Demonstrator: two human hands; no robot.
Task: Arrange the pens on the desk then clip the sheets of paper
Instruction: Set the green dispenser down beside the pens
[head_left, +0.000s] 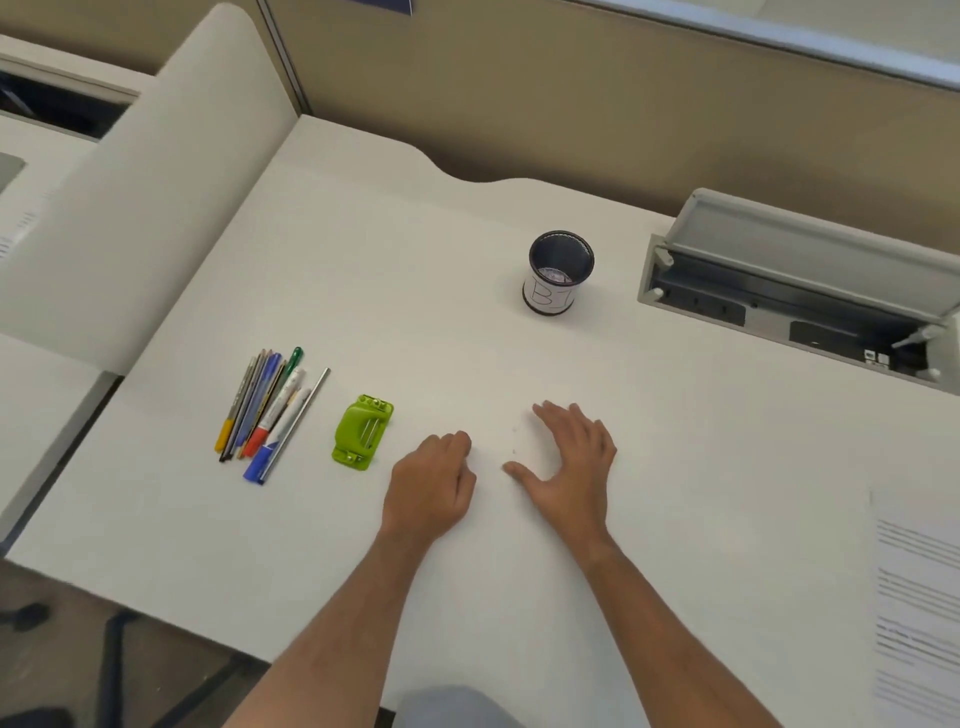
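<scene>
Both hands empty, lower centre: left hand (434, 486) loosely curled, right hand (574, 465) spread flat on the white desk (519, 364). Bundle of mixed coloured pens (267, 415) lies centre-left; light, stiff, likely to roll, so pinch mid-barrel. Printed paper sheets (917, 613) at right edge: thin, floppy; lift by an edge. Lime-green plastic clip (362, 433) just right of pens.

The scene is evenly and brightly lit from above, and only faint, soft shadows are cast on the white desk (363, 291). No harsh glare is seen. Straight edges are bowed toward the frame borders by wide-angle distortion. Slight softness is noted throughout, strongest at the printed sheets (917, 608).
</scene>
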